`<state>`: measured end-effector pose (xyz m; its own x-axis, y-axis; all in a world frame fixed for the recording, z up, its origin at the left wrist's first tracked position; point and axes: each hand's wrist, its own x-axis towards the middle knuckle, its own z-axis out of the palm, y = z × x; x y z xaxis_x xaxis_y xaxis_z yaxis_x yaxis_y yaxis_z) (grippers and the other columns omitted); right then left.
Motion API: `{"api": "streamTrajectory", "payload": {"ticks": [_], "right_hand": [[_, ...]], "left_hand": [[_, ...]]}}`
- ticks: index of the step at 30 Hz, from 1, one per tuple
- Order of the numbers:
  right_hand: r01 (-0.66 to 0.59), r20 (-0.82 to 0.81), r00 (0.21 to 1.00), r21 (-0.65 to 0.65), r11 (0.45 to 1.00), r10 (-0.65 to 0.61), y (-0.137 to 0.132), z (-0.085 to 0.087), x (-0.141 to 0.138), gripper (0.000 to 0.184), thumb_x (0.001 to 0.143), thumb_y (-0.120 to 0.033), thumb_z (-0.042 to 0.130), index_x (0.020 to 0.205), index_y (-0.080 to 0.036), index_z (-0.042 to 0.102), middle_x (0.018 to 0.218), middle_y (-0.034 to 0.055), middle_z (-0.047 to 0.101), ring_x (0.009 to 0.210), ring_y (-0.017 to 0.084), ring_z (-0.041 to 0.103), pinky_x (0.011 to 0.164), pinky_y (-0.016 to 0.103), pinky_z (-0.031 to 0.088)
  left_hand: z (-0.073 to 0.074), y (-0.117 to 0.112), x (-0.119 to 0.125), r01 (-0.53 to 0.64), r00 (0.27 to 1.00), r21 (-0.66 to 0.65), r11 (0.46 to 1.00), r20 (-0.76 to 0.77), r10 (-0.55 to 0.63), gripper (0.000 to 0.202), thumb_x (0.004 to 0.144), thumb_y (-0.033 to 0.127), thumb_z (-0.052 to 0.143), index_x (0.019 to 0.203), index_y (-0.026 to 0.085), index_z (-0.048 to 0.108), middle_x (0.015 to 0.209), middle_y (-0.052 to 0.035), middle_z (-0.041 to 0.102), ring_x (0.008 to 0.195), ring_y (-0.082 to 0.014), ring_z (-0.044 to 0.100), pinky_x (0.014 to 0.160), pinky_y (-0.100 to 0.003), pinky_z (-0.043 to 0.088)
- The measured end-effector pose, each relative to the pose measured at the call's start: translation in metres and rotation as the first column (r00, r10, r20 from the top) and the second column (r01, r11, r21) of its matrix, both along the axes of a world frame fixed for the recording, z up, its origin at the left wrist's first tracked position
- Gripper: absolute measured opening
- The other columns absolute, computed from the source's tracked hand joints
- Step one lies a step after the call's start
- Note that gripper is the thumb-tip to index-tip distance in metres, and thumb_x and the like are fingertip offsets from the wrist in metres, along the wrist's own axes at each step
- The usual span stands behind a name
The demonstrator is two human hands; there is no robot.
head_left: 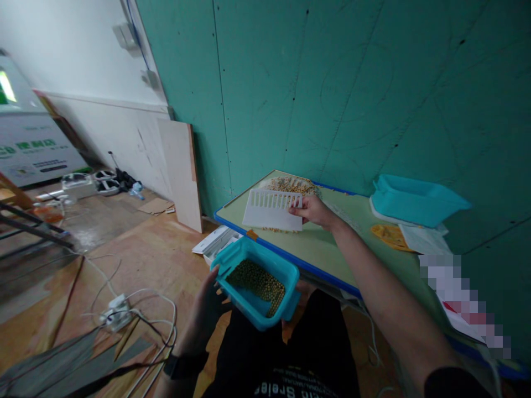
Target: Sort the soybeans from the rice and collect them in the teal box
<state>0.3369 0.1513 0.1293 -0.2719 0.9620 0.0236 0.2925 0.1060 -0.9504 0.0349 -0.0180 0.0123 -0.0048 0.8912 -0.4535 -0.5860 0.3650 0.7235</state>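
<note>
My left hand (213, 296) is wrapped round the left side of a turquoise plastic basin (276, 257), held below the table's front edge. Inside it lie green and yellowish beans (259, 281). My right hand (313, 211) pinches the right end of a white slotted scraper (271, 213), its comb-like slots facing the wall. The scraper is over the table (344, 237), in front of a spread of mixed beans and grains (290, 185). A few loose yellowish beans show along the scraper's near edge. Whether the scraper touches the tabletop, I cannot tell.
A second turquoise basin (418, 202) stands on the table's right, beside a yellow cloth-like piece (390, 236) and white paper (425, 239). The green wall (265, 99) borders the table behind. Cables and a power strip (118, 312) lie on the floor at left.
</note>
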Motion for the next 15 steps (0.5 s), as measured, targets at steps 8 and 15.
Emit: {"api": "streamTrajectory", "payload": {"ticks": [8,15], "right_hand": [[-0.032,-0.018,0.999,-0.005,0.999,0.032,-0.0014,-0.0009,-0.0016,0.042,0.062,-0.045,0.09,0.086,-0.015,0.073,0.079,0.0054,0.075,0.069,0.018,0.07,0.055,0.028,0.059],[0.002,-0.018,1.0,-0.008,1.0,-0.002,-0.0023,-0.0007,-0.0011,0.041,0.061,-0.045,0.09,0.084,-0.015,0.073,0.077,0.0055,0.074,0.069,0.018,0.069,0.056,0.029,0.059]], "left_hand": [[0.0018,-0.0011,-0.0061,-0.044,0.999,0.03,0.999,-0.007,0.044,0.054,0.065,0.057,0.082,0.104,0.023,0.069,0.093,-0.0029,0.07,0.075,-0.0219,0.063,0.06,-0.037,0.057],[0.0063,-0.0029,-0.0034,-0.013,1.0,0.038,0.999,-0.018,0.013,0.054,0.066,0.057,0.082,0.103,0.019,0.069,0.087,-0.0018,0.066,0.07,-0.0181,0.06,0.061,-0.035,0.057]]}}
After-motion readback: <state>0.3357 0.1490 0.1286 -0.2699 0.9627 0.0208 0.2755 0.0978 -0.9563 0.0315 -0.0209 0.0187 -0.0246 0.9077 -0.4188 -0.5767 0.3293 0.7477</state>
